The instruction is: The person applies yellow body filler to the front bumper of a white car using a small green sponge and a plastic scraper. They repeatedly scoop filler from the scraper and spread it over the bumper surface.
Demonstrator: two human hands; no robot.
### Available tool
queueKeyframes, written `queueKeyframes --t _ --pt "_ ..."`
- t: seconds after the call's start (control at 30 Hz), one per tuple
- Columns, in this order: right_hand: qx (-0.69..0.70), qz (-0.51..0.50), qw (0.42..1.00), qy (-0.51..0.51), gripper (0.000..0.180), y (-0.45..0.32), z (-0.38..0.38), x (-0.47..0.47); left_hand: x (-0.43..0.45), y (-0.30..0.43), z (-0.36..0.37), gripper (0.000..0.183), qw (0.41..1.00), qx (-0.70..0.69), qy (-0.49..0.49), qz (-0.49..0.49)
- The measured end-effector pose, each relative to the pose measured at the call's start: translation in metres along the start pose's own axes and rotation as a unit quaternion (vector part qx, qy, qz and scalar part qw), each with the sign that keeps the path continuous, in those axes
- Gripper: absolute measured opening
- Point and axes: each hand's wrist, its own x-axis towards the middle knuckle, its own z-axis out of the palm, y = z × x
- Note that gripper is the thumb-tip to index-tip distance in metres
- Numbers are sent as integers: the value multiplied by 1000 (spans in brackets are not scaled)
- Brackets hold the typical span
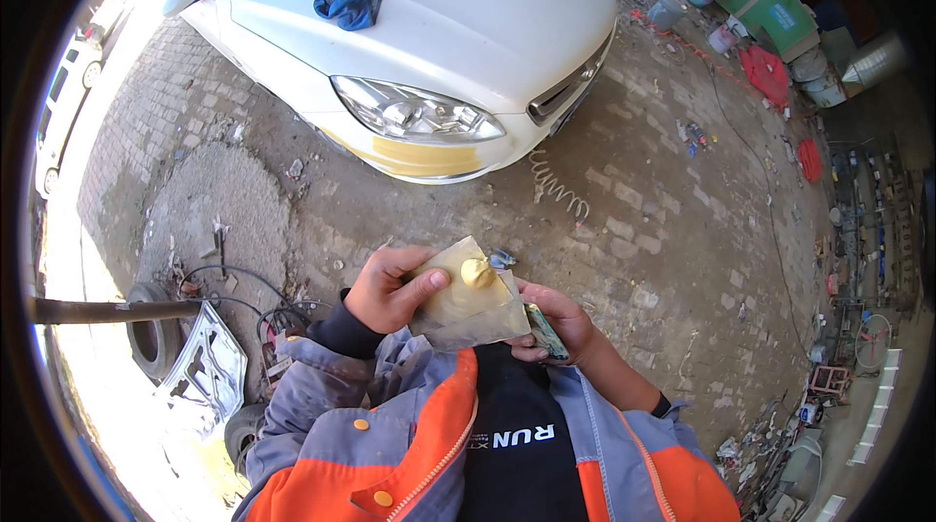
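Observation:
My left hand (398,292) grips a translucent flat plastic spreader (447,259), its thumb on top. A lump of yellow body filler (477,273) sits on that sheet. Another pale flat sheet (475,321) lies partly beneath it, reaching towards my right hand (559,324). My right hand holds a small block (545,333) with a greenish, smeared face and touches the pale sheet's edge. Ahead stands a white car; its front bumper (329,123) bears a band of yellow filler (424,156) below the headlight (417,111). A blue and black glove or cloth (349,8) rests on the hood (439,25).
A coiled air hose (557,189) lies on the paved ground by the bumper. Left are a tire (155,332), a metal panel (208,361), a pole (117,311) and black cables (281,314). Buckets (665,10), a red cloth (764,74) and green boxes (779,17) stand or lie upper right.

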Motion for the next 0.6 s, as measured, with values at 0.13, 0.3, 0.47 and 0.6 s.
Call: queueKeyframes --t 0.13,0.3,0.47,0.6 --pt "-48 2 999 14 36 -1 4 0 1 -1 -2 31 1000 11 -3 -3" --pt "-130 16 988 83 35 1 10 3 1 -4 -2 31 1000 -6 -14 -12" --pt "-49 -23 998 26 31 -3 -2 2 0 -8 -3 33 998 -60 7 -11" --pt "-73 -134 988 -8 29 -13 -1 3 5 -23 -1 33 989 -118 91 -1"
